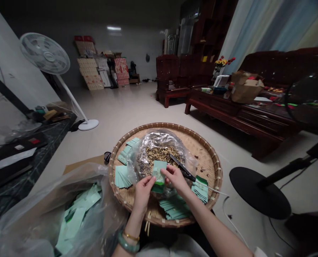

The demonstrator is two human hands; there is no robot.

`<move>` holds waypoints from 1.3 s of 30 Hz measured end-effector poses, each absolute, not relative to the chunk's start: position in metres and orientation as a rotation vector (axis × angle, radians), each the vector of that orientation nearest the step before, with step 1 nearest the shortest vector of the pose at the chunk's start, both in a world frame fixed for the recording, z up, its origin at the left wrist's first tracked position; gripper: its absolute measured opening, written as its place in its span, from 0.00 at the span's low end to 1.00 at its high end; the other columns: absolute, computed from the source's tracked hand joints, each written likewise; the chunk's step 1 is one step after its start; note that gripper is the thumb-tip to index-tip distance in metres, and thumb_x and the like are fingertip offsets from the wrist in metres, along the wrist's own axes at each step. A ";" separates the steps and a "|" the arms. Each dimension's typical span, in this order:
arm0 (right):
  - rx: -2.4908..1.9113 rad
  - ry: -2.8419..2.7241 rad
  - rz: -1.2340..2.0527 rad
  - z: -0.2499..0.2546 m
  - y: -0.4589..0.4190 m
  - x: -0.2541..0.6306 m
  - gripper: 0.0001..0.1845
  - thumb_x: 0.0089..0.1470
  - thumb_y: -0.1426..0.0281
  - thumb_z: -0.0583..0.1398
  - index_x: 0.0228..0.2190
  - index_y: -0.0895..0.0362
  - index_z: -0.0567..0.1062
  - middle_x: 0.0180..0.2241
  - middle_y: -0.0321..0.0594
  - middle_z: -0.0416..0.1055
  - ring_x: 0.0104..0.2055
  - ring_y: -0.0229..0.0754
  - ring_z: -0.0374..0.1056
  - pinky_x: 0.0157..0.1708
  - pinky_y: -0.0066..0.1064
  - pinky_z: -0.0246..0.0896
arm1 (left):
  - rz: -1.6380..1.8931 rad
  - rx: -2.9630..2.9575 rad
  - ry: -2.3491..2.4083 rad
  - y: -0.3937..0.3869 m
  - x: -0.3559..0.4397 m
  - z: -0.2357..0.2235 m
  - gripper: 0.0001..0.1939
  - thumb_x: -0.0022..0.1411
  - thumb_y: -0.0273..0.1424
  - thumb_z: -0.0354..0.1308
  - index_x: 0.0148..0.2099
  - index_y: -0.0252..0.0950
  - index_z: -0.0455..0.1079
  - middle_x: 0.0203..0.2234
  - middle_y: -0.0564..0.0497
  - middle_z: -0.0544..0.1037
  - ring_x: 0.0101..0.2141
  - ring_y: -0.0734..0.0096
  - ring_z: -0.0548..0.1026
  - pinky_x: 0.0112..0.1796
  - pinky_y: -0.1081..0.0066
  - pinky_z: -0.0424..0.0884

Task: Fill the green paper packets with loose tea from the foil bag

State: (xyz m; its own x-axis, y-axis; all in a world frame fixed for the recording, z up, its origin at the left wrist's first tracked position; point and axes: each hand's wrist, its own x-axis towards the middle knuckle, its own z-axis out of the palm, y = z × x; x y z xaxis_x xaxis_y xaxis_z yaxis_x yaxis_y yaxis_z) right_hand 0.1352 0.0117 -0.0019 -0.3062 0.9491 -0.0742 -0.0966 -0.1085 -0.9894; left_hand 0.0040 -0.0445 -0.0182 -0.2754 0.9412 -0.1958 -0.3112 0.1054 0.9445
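Observation:
A small light-green packet (159,167) with a dark green end is pinched between the fingers of both hands. My left hand (143,191) grips its lower left edge, and my right hand (175,179) has its right edge. Behind the packet, an open clear plastic bag (163,137) holds a dark and tan grainy mix (156,154). A black tong-like tool (184,167) with a white cord lies across the bag, just beyond my right hand. Stacks of green packets (122,176) surround the bag, with more packets (175,207) below my right wrist.
Everything rests on a round woven tray (218,167). At left, a large clear bag (27,217) contains more green packets (77,214). A white fan (88,124) stands far left, a black stand base (260,192) at right. A dark wooden table (228,110) is beyond.

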 end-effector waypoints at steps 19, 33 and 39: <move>-1.132 -1.372 1.540 -0.009 0.003 0.134 0.21 0.34 0.54 0.65 0.16 0.59 0.68 0.12 0.29 0.61 0.14 0.31 0.54 0.14 0.23 0.48 | 1.369 0.622 1.129 -0.041 0.007 -0.015 0.18 0.38 0.36 0.70 0.31 0.30 0.75 0.18 0.51 0.78 0.19 0.72 0.73 0.24 0.75 0.68; -1.161 -1.391 1.439 -0.021 0.010 0.135 0.20 0.36 0.57 0.65 0.14 0.58 0.64 0.11 0.28 0.57 0.14 0.29 0.49 0.14 0.23 0.43 | 1.219 0.654 1.094 -0.048 0.009 -0.015 0.20 0.38 0.34 0.70 0.34 0.28 0.76 0.22 0.48 0.80 0.22 0.70 0.75 0.26 0.74 0.69; -1.217 -1.543 1.063 -0.025 0.017 0.148 0.16 0.49 0.59 0.58 0.23 0.59 0.74 0.22 0.39 0.70 0.25 0.40 0.64 0.25 0.29 0.59 | 1.175 0.643 1.103 -0.051 0.008 -0.019 0.21 0.38 0.35 0.71 0.34 0.27 0.76 0.23 0.44 0.80 0.25 0.65 0.77 0.29 0.71 0.70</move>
State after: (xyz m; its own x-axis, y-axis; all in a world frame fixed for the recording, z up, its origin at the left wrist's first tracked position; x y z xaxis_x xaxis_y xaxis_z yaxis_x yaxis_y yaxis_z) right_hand 0.1484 0.0172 -0.0254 -0.1365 0.9827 0.1252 0.2332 0.1547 -0.9600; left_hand 0.0085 -0.0511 -0.0188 -0.0036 0.9422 -0.3350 -0.3939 0.3065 0.8665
